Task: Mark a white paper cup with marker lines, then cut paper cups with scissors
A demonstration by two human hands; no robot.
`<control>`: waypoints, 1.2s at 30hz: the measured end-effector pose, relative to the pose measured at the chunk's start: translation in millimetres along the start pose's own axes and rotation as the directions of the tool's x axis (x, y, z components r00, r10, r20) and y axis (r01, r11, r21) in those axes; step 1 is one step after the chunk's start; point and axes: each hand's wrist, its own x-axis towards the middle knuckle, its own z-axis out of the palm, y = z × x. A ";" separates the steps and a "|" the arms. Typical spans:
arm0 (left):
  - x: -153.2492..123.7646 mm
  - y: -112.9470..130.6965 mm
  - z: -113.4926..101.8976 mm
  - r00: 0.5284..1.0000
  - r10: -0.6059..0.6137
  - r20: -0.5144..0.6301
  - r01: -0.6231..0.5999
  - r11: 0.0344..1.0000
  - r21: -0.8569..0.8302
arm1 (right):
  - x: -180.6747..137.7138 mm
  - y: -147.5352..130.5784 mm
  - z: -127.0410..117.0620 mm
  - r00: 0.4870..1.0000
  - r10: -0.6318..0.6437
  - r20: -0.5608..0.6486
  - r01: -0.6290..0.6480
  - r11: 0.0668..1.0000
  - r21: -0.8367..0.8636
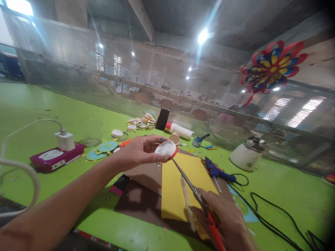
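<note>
Red-handled scissors (195, 191), gripped in the right hand (222, 212), slant lengthwise away and leftward, their tips at the red edge of an upward-facing white disc (165, 148) that the left hand (140, 150) pinches between thumb and fingers near the far end of a yellow sheet (172, 188).

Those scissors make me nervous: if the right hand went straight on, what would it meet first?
The scissors in the right hand would likely meet the white disc in the left hand; their tips look close to its red edge, though depth is unclear.
</note>
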 end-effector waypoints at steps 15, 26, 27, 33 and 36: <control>-10.1 15.7 9.7 0.983 0.184 -0.008 -0.180 0.970 0.164 | 2.2 -3.5 -6.3 0.999 -0.029 -0.019 0.027 0.996 -0.082; -20.2 25.0 13.1 0.937 0.348 0.019 -0.332 0.876 0.351 | 5.3 -3.3 -7.9 0.994 -0.047 -0.095 0.041 0.997 -0.065; -20.0 24.9 13.0 0.937 0.348 0.020 -0.333 0.875 0.352 | 5.2 -3.3 -8.5 0.994 -0.045 -0.097 0.039 0.997 -0.068; -20.2 23.6 10.5 0.941 0.336 0.027 -0.320 0.864 0.388 | 5.6 -1.9 -10.4 0.996 -0.043 -0.077 0.038 0.997 -0.064; -19.9 22.7 10.2 0.938 0.345 0.035 -0.333 0.866 0.374 | 5.0 1.2 -8.4 0.995 -0.055 -0.081 0.050 0.996 -0.069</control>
